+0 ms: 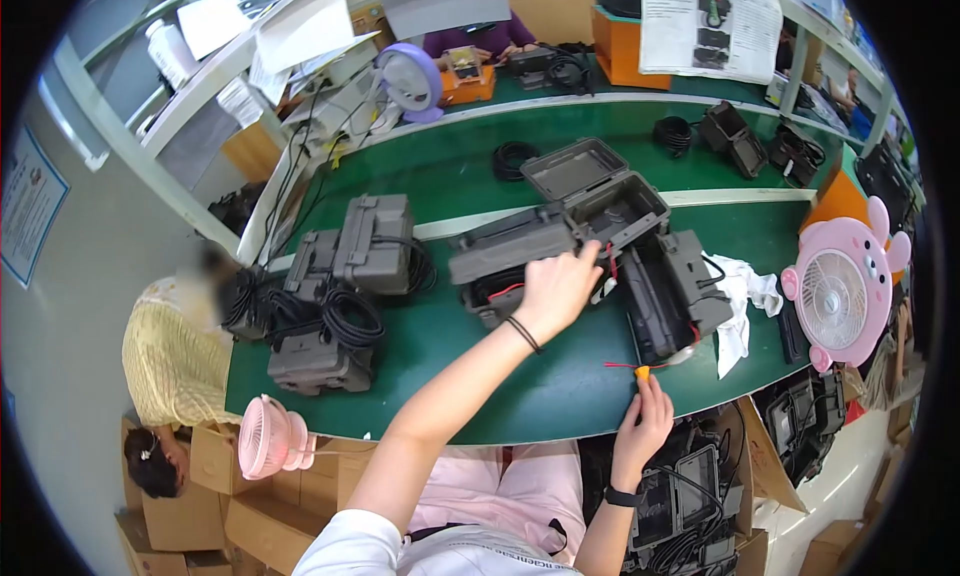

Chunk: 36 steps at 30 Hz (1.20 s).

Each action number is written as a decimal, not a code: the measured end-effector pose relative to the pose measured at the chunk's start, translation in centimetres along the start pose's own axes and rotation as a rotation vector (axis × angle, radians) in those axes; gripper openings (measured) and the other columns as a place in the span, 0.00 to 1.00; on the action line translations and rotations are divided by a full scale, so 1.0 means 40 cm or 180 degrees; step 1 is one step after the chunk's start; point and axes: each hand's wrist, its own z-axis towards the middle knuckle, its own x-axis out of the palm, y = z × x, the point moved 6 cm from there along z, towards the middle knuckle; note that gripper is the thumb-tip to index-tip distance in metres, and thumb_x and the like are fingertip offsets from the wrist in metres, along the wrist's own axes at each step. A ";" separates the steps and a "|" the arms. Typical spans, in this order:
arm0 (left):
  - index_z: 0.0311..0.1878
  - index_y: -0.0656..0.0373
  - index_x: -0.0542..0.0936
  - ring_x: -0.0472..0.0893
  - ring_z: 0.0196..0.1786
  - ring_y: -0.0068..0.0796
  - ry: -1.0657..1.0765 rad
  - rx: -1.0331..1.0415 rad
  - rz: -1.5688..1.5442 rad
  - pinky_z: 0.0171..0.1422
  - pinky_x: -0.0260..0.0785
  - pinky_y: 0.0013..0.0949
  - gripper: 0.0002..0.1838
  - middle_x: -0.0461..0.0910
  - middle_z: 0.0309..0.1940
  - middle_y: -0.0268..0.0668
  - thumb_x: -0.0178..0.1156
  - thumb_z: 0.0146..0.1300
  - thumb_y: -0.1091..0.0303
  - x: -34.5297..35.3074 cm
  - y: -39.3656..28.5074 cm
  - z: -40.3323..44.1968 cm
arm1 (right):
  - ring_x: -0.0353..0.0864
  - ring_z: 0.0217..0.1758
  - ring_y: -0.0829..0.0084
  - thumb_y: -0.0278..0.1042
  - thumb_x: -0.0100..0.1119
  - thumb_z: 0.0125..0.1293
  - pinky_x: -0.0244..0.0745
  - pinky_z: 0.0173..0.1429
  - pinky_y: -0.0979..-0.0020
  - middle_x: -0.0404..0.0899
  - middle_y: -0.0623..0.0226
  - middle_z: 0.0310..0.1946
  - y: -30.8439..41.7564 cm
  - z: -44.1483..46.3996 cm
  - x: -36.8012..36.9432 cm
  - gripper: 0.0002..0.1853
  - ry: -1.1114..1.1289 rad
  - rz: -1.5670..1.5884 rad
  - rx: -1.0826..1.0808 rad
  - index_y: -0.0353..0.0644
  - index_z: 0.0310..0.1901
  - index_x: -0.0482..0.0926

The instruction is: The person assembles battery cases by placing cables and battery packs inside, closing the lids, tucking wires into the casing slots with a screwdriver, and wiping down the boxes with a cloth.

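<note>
My left hand [562, 288] reaches across to the front of an open grey plastic box [612, 216]. Its fingers are curled together beside a short red wire [613, 263]; what lies between the fingertips is hidden. Low on the right, my right hand [645, 426] pinches a small yellow connector [642, 373] with thin red wires running from it. Just above that hand, a second open grey box [660, 301] has a red wire at its lower corner. Left of my left hand sits another grey box [510, 251], with a red wire along its front.
Closed grey boxes [375, 241] with coiled black cables [352, 319] stand at the left. A white cloth [735, 311] and a pink fan [835, 291] are at the right, a small pink fan [268, 438] at the front left edge. People sit across the bench and at far left.
</note>
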 end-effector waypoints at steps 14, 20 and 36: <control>0.55 0.63 0.82 0.79 0.63 0.42 -0.2276 -0.0476 -0.0270 0.69 0.68 0.41 0.16 0.81 0.57 0.47 0.55 0.65 0.73 -0.428 0.309 -0.714 | 0.58 0.16 0.73 0.60 0.30 0.81 0.68 0.61 0.56 0.57 0.75 0.14 0.360 0.078 -0.272 0.35 0.1694 0.7720 -0.0775 0.53 0.14 0.57; 0.76 0.65 0.63 0.58 0.81 0.43 -0.0921 -0.2523 -0.0561 0.82 0.47 0.37 0.31 0.61 0.78 0.48 0.42 0.81 0.52 -0.470 0.843 -1.147 | 0.67 0.13 0.74 0.45 0.39 0.82 0.83 0.38 0.64 0.67 0.67 0.12 0.619 0.040 -0.390 0.34 0.3459 0.8714 -0.2579 0.41 0.14 0.71; 0.53 0.64 0.82 0.79 0.45 0.19 -0.2253 -0.1724 -0.1424 0.49 0.69 0.23 0.12 0.83 0.43 0.33 0.55 0.77 0.68 -0.508 0.738 -1.189 | 0.74 0.21 0.70 0.54 0.30 0.82 0.86 0.49 0.53 0.74 0.64 0.17 0.716 -0.190 -0.463 0.39 0.3173 0.8653 -0.1680 0.40 0.16 0.75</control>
